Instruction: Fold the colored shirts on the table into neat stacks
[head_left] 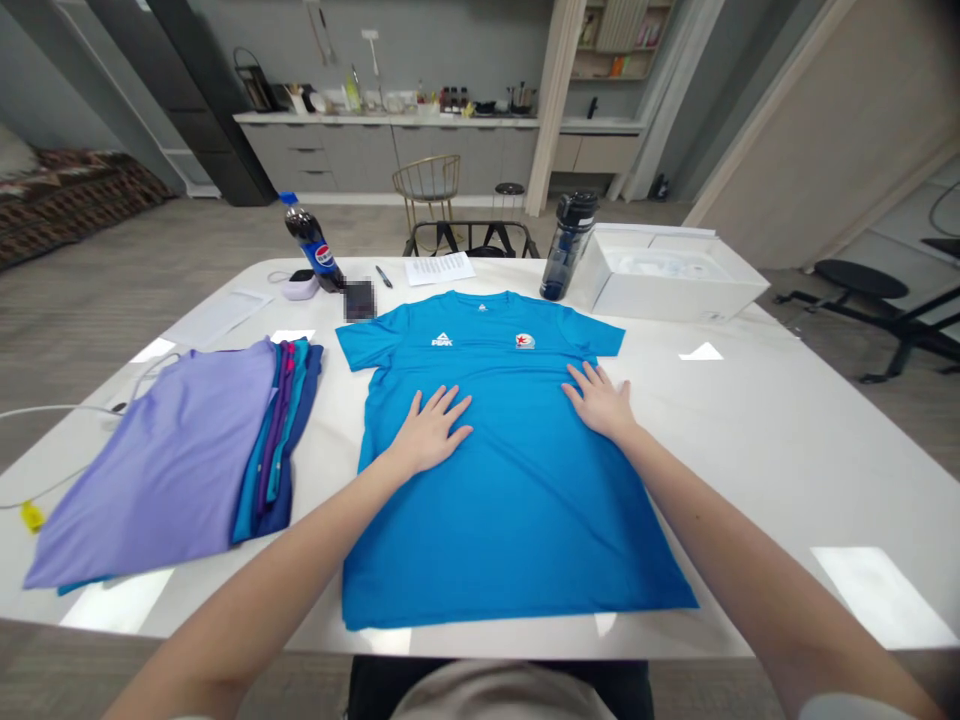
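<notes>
Your left grip [433, 432] and right grip [600, 402] are both open, palms down and spread flat, well apart and clamped on nothing. They rest on the chest of a blue short-sleeved T-shirt [517, 510], which lies face up and smoothed out at the middle of the white bench [757, 480]. Its collar points to 12 o'clock and its hem runs along 6 o'clock, near your edge of the bench. A white PEAK logo [442, 340] and a round star badge [525, 341] sit just above your grips.

At 9 o'clock, just beside the shirt, lies a stack of folded garments [169, 460], lavender on top, with teal, purple and navy edges showing. A white cable [67, 408] runs along the bench beyond it.

Toward 11 o'clock stands a Pepsi bottle [315, 245], near a blurred dark rectangle [359, 300]. A pen [384, 277] and a printed sheet of paper [439, 268] lie around 12 o'clock. At 1 o'clock, a dark water bottle [568, 245] stands beside an open white box [667, 275].
</notes>
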